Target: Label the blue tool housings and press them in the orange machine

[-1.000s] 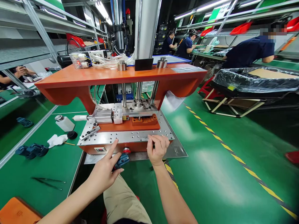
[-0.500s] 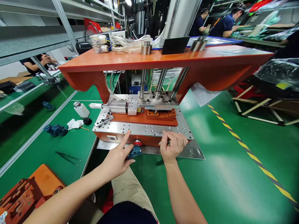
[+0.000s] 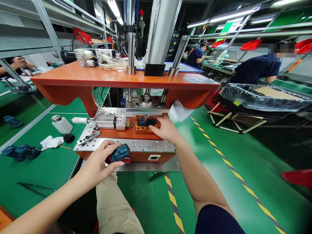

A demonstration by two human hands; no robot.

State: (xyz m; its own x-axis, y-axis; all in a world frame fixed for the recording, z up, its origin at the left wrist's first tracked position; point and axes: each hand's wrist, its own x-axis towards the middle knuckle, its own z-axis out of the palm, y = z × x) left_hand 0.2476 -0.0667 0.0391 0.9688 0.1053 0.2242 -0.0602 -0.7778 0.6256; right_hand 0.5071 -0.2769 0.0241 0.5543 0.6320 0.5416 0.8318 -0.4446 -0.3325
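Fingers and thumb of my left hand [image 3: 103, 158] are wrapped round a blue plastic housing [image 3: 119, 152] at the front edge of the press, beside a red button [image 3: 127, 160]. My right hand [image 3: 165, 127] reaches under the press head [image 3: 146, 106] and pinches the right end of a dark blue part [image 3: 145, 122]. That part lies in the orange fixture block [image 3: 140, 130] on the metal base plate [image 3: 136, 144]. A silver cylinder [image 3: 105, 121] with a clamp block is fixed left of the fixture.
On the left bench stand a white bottle [image 3: 62, 124], a black cap [image 3: 69, 138], a white cloth [image 3: 51, 142], blue parts [image 3: 20, 152] and tweezers [image 3: 36, 187]. An orange shelf [image 3: 126, 79] spans above the base. Other people sit further back.
My right hand has moved from the front edge to the fixture, where a dark part now lies. My left hand now grasps the blue housing. The view has shifted right.
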